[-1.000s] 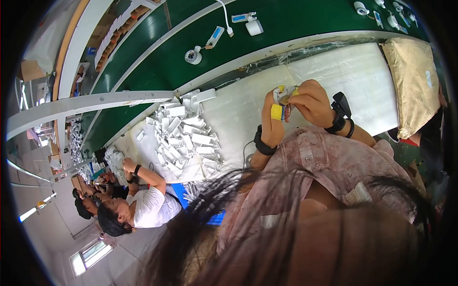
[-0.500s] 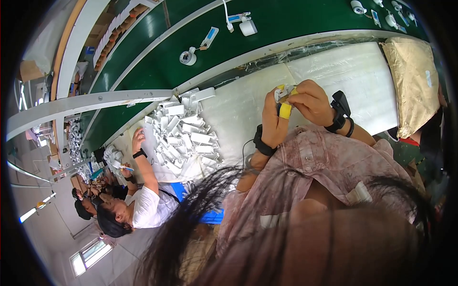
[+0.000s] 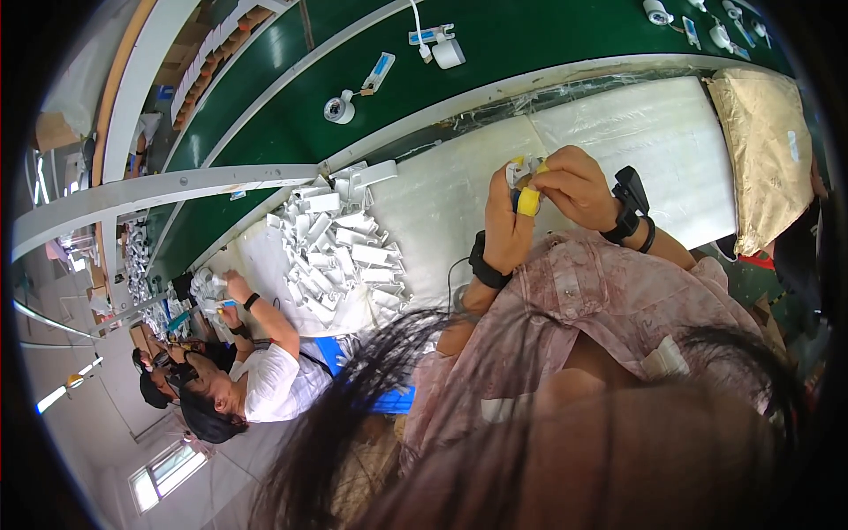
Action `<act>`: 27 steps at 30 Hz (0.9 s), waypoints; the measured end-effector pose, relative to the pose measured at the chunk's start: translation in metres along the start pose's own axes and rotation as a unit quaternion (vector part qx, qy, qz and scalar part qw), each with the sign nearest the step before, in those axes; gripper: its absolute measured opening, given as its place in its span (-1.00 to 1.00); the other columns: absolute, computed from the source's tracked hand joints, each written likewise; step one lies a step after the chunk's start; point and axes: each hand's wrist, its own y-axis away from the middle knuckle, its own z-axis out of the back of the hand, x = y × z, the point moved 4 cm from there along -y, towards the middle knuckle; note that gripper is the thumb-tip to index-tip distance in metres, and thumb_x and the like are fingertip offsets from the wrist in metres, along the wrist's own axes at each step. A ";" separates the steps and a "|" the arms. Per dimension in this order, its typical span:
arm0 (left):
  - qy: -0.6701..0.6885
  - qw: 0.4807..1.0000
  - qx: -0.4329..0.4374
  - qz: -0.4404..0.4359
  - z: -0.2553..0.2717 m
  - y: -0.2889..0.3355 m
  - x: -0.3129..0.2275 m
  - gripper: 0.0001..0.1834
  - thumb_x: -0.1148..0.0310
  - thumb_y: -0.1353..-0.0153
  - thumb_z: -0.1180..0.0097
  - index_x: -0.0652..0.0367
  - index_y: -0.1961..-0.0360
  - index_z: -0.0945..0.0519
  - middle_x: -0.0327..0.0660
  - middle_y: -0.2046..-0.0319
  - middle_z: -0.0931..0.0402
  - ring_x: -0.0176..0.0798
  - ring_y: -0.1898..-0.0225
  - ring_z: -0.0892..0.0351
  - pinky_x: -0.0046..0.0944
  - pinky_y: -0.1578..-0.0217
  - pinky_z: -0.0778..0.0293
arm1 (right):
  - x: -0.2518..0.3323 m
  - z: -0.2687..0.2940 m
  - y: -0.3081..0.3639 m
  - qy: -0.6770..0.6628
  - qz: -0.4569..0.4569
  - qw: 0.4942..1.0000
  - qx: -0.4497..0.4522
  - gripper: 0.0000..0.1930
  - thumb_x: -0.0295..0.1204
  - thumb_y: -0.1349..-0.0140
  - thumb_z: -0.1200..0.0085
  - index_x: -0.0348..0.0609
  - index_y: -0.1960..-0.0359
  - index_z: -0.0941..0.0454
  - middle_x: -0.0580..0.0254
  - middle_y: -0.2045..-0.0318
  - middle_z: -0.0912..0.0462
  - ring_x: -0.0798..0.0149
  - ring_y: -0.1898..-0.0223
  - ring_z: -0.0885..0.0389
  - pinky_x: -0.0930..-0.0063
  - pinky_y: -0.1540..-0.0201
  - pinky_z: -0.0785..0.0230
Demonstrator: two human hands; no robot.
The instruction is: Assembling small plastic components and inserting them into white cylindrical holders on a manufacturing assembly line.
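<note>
White part (image 3: 519,170), seemingly over white bench (image 3: 618,132)

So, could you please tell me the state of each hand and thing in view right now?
left hand: raised, gripping the small white part
right hand: raised, pinching the yellow piece
small white part: held between both hands
yellow piece: held upright
white parts pile: heaped loosely on the bench

We wear a pink mottled shirt (image 3: 601,300). A black band (image 3: 484,265) circles our left wrist. A black device (image 3: 629,201) sits strapped on the right wrist, across from that band.
</note>
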 end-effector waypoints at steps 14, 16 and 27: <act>0.019 0.999 -0.037 -0.015 -0.005 0.001 -0.003 -0.77 0.40 -0.42 0.20 0.27 0.00 -0.37 -0.32 0.53 -0.36 -0.54 0.57 -0.29 -0.50 0.61 -0.30 | 0.002 -0.002 0.000 0.005 -0.025 1.000 -0.002 -0.73 -0.64 0.10 -0.27 -0.13 0.30 -0.62 0.19 0.39 -0.51 0.11 0.38 -0.50 0.34 0.35 -0.36; 0.026 0.999 -0.039 -0.010 -0.006 0.001 -0.002 -0.77 0.40 -0.42 0.18 0.27 0.00 -0.39 -0.33 0.54 -0.35 -0.54 0.58 -0.29 -0.51 0.62 -0.29 | 0.002 -0.003 0.000 0.005 -0.029 1.000 -0.003 -0.71 -0.68 0.13 -0.26 -0.14 0.31 -0.62 0.18 0.40 -0.47 0.13 0.36 -0.49 0.36 0.35 -0.35; 0.031 0.998 -0.062 0.010 -0.001 -0.001 0.008 -0.80 0.46 -0.34 0.11 0.27 0.06 -0.45 -0.28 0.54 -0.45 -0.52 0.63 -0.33 -0.49 0.62 -0.27 | 0.000 -0.013 0.005 0.005 -0.064 0.998 0.006 -0.74 -0.66 0.05 -0.22 -0.16 0.28 -0.58 0.17 0.42 -0.49 0.12 0.41 -0.50 0.35 0.40 -0.36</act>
